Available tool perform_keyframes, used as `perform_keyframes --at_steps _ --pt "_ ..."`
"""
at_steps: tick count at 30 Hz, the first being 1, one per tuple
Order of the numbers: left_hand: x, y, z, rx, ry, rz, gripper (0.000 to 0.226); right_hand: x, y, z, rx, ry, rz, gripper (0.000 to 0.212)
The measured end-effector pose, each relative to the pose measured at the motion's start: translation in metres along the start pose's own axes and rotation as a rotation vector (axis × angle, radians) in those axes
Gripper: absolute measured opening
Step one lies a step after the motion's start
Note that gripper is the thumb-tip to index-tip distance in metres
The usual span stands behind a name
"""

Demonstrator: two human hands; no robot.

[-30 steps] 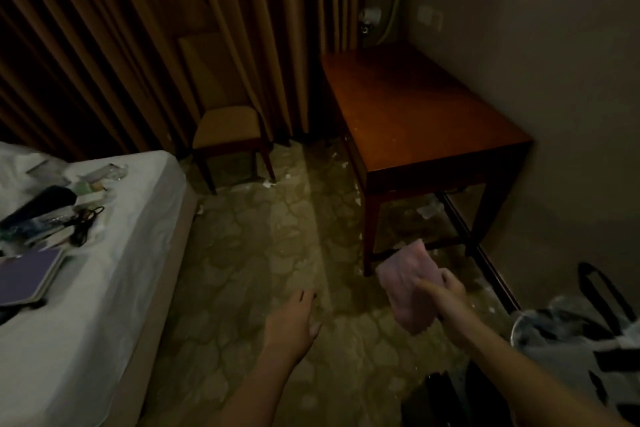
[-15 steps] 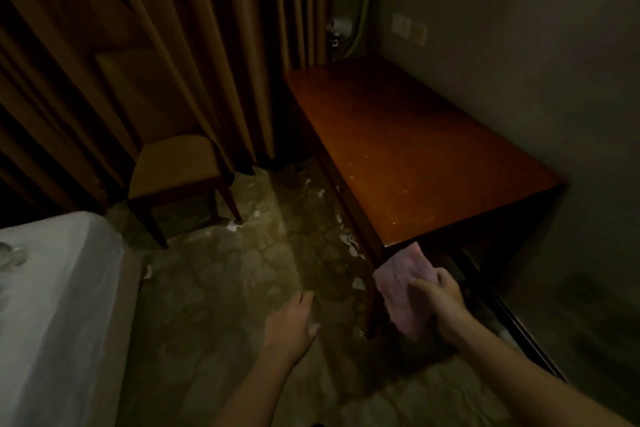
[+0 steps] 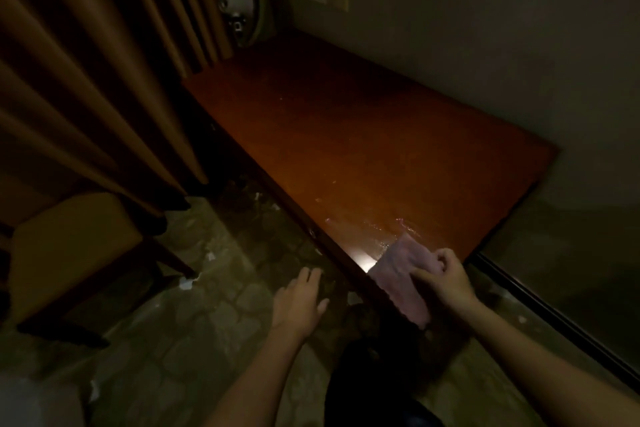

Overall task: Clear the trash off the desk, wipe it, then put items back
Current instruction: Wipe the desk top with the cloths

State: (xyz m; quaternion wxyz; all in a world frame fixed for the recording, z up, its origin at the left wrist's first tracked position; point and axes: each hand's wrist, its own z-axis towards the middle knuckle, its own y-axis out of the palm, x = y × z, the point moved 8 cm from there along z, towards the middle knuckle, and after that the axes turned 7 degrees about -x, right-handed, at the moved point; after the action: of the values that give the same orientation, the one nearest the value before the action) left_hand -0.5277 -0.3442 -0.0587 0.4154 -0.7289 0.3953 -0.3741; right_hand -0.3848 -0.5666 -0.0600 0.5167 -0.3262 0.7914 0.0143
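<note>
Dim room, wooden desk (image 3: pixel 363 135) — right hand (image 3: pixel 446 279) grip pinching pink cloth (image 3: pixel 401 274) at its corner, left hand (image 3: pixel 301 302) flat, fingers spread.

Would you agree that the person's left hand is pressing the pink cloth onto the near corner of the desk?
Not quite: the head view shows the right hand pressing the pink cloth onto the near corner of the desk; the left hand hovers empty over the floor.

The desk (image 3: pixel 363 135) is a reddish-brown wooden top standing against the wall, bare and glossy, with a bright glare at its near corner. A pink cloth (image 3: pixel 401 274) drapes over that near edge, part lying on the top, part hanging down.
</note>
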Motion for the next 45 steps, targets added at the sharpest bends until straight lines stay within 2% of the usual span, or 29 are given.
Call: perform_keyframes --at_steps 2,4,7,9,13,14,20,25,32,35,40,45 --pt "-0.004 -0.013 0.036 0.023 0.044 0.014 0.043 0.003 -0.003 0.015 0.210 0.002 -0.345 0.049" --pt "-0.003 -0.025 0.067 0.071 0.109 0.026 0.040 0.000 0.003 0.019 0.361 -0.030 -0.621 0.049" --pt "0.009 -0.033 0.102 0.083 0.232 0.039 0.037 -0.007 0.025 0.027 0.458 -0.110 -0.720 0.036" --pt "0.019 -0.034 0.124 0.059 0.313 0.066 0.036 -0.006 0.035 0.037 0.495 -0.079 -0.694 0.035" --pt "0.029 -0.035 0.158 0.001 0.425 0.123 0.041 0.012 0.061 0.056 0.430 0.050 -0.639 0.067" --pt "0.030 -0.032 0.168 -0.023 0.445 0.161 0.045 0.017 0.066 0.059 0.435 0.063 -0.664 0.069" --pt "0.052 -0.012 0.227 -0.108 0.622 0.272 0.076 0.025 0.068 0.063 0.492 0.160 -0.849 0.058" --pt "0.049 -0.003 0.239 -0.003 0.696 0.274 0.062 0.028 0.064 0.077 0.491 0.205 -0.837 0.061" --pt "0.055 0.000 0.243 0.042 0.770 0.256 0.061 -0.004 -0.007 0.159 0.587 0.261 -0.809 0.068" --pt "0.054 0.002 0.251 0.047 0.755 0.269 0.063 -0.012 0.001 0.190 0.538 0.244 -0.830 0.068" --pt "0.045 0.008 0.245 -0.006 0.750 0.271 0.065 -0.007 0.076 0.134 0.383 0.117 -0.891 0.061" --pt "0.051 0.001 0.244 0.022 0.766 0.241 0.065 0.018 0.041 0.088 0.423 0.217 -0.929 0.061"
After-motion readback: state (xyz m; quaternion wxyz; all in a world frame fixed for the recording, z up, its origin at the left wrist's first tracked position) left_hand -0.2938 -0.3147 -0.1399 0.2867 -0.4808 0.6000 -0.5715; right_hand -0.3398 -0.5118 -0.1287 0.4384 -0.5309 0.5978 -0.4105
